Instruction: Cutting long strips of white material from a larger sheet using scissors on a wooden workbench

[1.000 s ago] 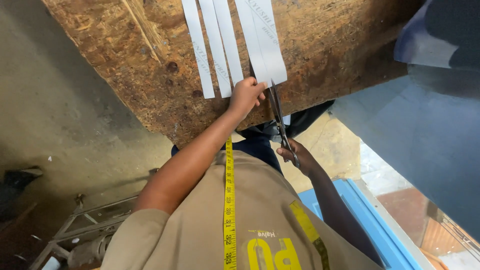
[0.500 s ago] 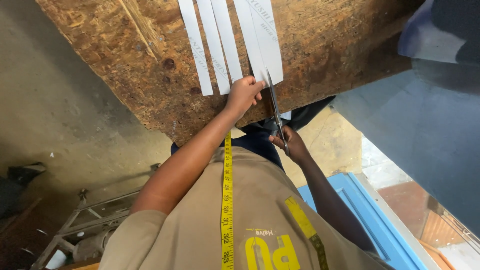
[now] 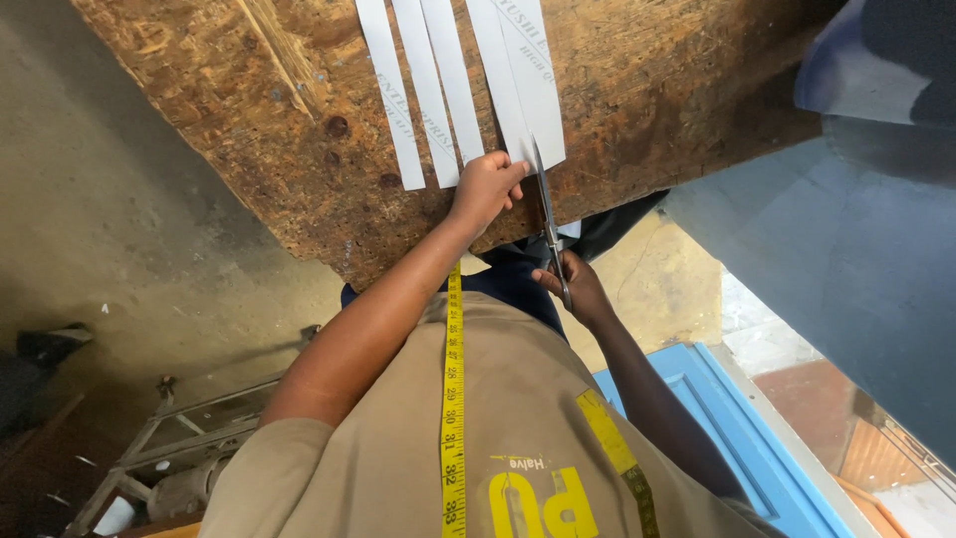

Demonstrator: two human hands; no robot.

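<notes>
**Strip-cutting at the desk edge**

Left hand [image 3: 485, 189] lies on the rough brown chipboard desk [image 3: 249, 120], fingers [image 3: 513, 171] closed down flat and pinching the near end of a wide white paper strip [image 3: 533, 90]. Judged reason: pinning the strip stops it sliding or buckling as the blades come through.

Right hand [image 3: 578, 289] sits below the desk edge, close to the body, fingers curled tight through the handles of long dark metal scissors [image 3: 548, 214]. The blades point away from the person and run up into the near end of the wide strip, just beside the left fingertips. How far the blades stand apart cannot be told; they look nearly closed.

Three narrower white paper strips [image 3: 423, 90] lie side by side to the left of the wide one, apart from both hands, roughly parallel. Likely pushed aside so they stay out of the cutting line.

A yellow measuring tape [image 3: 453, 399] hangs round the neck over the tan shirt [image 3: 418, 468], within easy reach. Grey concrete floor [image 3: 110, 249] below; a blue panel [image 3: 717, 399] at lower right.
</notes>
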